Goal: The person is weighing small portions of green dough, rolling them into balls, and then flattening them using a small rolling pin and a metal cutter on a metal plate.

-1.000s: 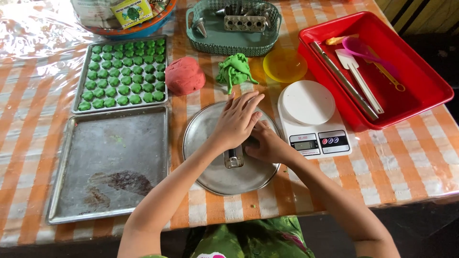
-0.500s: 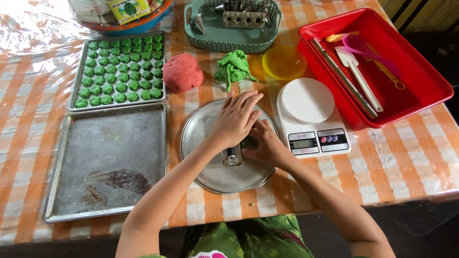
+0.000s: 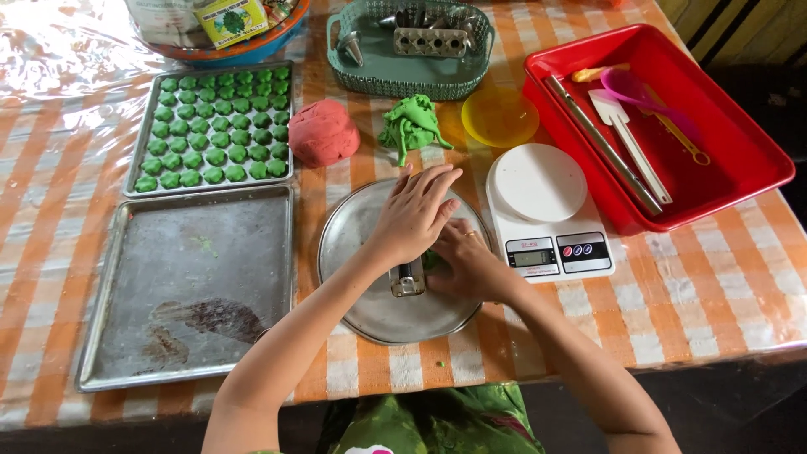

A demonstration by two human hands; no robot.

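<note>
A small piece of green dough (image 3: pixel 432 258) shows only as a dark green sliver between the two hands, lying on the round metal plate (image 3: pixel 363 286) near the middle of the worktop (image 3: pixel 723 286); most of it is hidden, so its shape cannot be told. The left hand (image 3: pixel 412 219) lies flat over it, fingers stretched and pressed together, its grip not closed on anything that can be seen. The right hand (image 3: pixel 466 265) curls in from the side, touching the dough; whether its grip clamps it cannot be told. A small metal cutter (image 3: pixel 408 277) lies on the plate just beside the left wrist. Behind the plate rest a red dough lump (image 3: pixel 323 133) and a ragged heap of green dough (image 3: pixel 412 124). To the left lie a bare metal tray (image 3: pixel 185 286) and, behind it, a tray of small green dough pieces (image 3: pixel 212 128) in rows. A white kitchen scale (image 3: pixel 546 210) stands just right of the plate, and beyond it a red plastic tray (image 3: pixel 731 160) holding utensils. The worktop wears an orange and white checked cloth.
</note>
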